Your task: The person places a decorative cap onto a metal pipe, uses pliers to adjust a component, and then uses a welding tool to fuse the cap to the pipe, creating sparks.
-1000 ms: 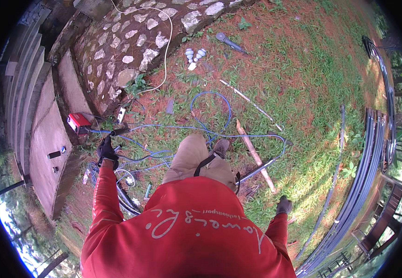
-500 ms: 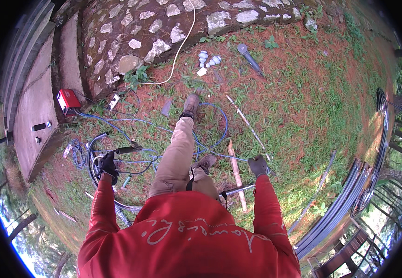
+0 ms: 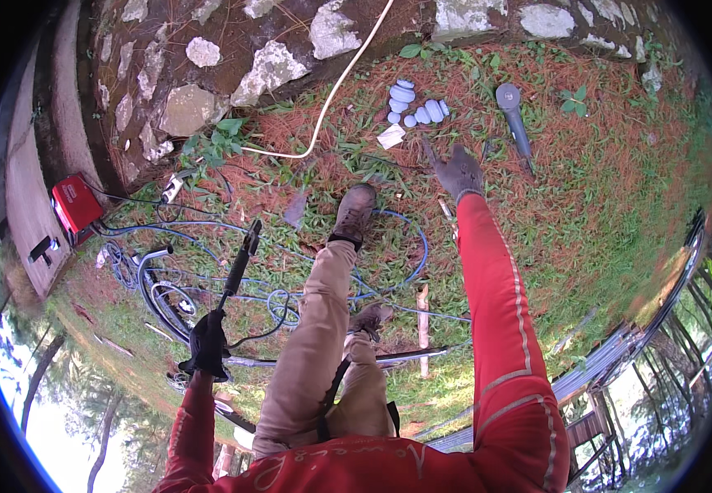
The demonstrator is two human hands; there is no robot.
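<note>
My left hand (image 3: 206, 345), in a black glove, is closed around the lower end of a black welding electrode holder (image 3: 239, 267). The holder points up and away over the grass, and a dark cable (image 3: 261, 329) curves close by it. My right hand (image 3: 460, 172), in a grey glove, is stretched far forward with its fingers apart, and nothing shows in it. Just left of its fingers lies a thin brownish piece (image 3: 429, 150); whether they touch, I cannot tell. Beyond lie pale blue stacked rounded pieces (image 3: 401, 95), a white card (image 3: 390, 136) and a dark grey round-headed tool (image 3: 515, 123).
A red machine box (image 3: 78, 204) stands on the left ledge. Blue cable (image 3: 422, 255) loops around my feet. A curved metal tube (image 3: 155, 300) lies left, a wooden stick (image 3: 423, 329) near my rear foot. A stone wall (image 3: 274, 70) rises ahead; long pipes (image 3: 619, 349) lie right.
My right hand has left the blue cable and reached forward, near the pale blue pieces. The electrode holder in my left hand has swung from nearly level to pointing forward.
</note>
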